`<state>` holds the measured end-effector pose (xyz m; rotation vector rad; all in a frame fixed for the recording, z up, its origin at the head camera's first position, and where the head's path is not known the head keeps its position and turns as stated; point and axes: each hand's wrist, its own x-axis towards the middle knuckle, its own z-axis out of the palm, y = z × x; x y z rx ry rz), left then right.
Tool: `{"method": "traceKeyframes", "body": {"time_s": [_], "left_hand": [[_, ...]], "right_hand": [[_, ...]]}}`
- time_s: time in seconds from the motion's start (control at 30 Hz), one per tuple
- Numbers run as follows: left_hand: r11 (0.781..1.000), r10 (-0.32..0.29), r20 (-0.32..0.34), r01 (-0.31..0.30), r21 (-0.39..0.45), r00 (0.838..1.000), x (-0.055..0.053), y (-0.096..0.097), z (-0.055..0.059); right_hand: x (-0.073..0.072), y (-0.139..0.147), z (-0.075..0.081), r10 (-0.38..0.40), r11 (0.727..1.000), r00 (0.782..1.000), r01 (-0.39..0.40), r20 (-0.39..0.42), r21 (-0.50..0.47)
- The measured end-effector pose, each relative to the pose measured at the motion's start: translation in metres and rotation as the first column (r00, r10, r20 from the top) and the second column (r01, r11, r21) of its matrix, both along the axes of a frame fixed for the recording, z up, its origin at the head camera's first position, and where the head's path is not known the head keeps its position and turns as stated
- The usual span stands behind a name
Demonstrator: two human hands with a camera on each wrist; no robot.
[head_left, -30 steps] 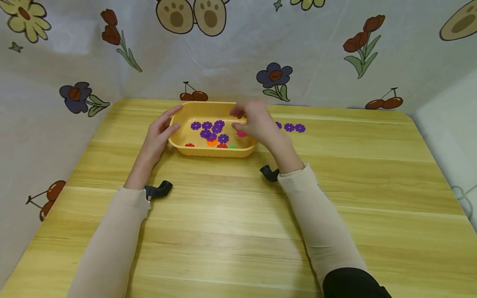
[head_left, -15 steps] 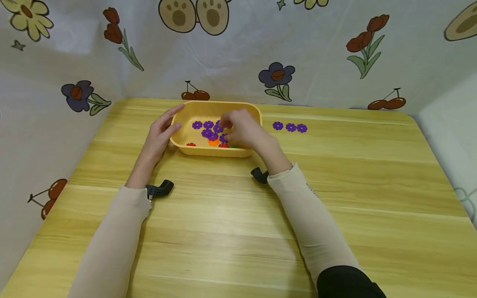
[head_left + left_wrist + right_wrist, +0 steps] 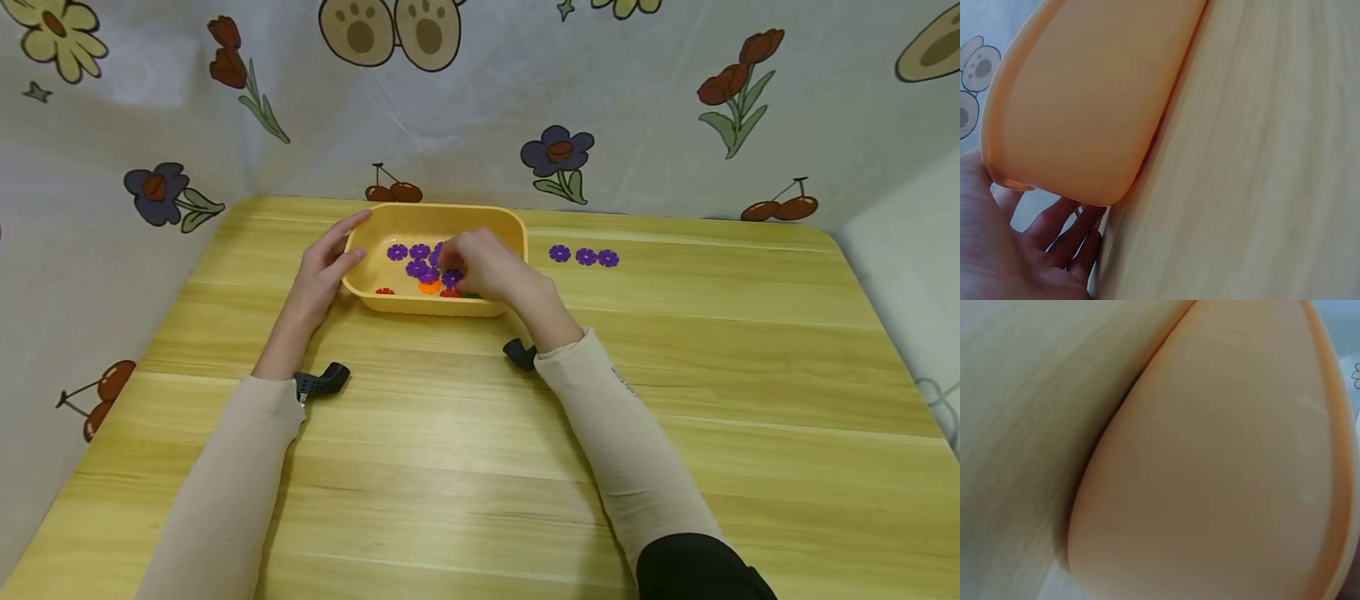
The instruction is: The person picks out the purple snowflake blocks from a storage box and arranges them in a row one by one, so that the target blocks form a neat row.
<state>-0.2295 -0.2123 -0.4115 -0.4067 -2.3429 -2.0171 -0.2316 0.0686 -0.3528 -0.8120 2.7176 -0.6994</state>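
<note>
A yellow plastic tub (image 3: 420,307) stands near the table's back edge, holding several purple flower-shaped plastic discs (image 3: 397,252). My left hand (image 3: 321,268) grips the tub's left end, thumb over the rim and fingers outside it; the left wrist view shows those fingers (image 3: 1069,234) under the rim. Inside the tub, my right hand (image 3: 487,265) reaches down with bent fingers, its index finger and thumb at a purple disc (image 3: 452,277). I cannot tell whether they pinch it. The tub's wall (image 3: 1210,456) hides the right fingers in the right wrist view.
An orange disc (image 3: 430,287) and red discs (image 3: 385,292) also lie in the tub. To its right, 3 purple discs (image 3: 586,257) lie in a row on the wooden table (image 3: 420,450). A patterned cloth (image 3: 465,125) hangs behind the table.
My right hand has moved left and down into the tub, from its right side to the purple discs, uncovering the row on the table. My left hand keeps its grip on the tub.
</note>
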Motion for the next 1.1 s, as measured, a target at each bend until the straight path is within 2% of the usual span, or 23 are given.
{"method": "traceKeyframes", "body": {"time_s": [0.23,0.67,1.1], "left_hand": [[1.0,0.004,-0.002,-0.004,-0.005,1.0,0.0006,0.0016,0.0005],[1.0,0.002,0.0,-0.002,-0.007,1.0,-0.0008,0.0041,0.0022],[0.999,0.015,0.006,-0.015,-0.034,1.0,0.0015,-0.0002,0.0011]], "right_hand": [[-0.0017,-0.0006,-0.0011,-0.004,1.0,1.0,0.004,-0.006,0.024],[-0.0027,0.0019,-0.0012,-0.012,0.998,0.994,0.019,-0.113,0.063],[0.0014,0.0076,0.0044,-0.03,0.998,0.987,0.021,-0.155,-0.064]]}}
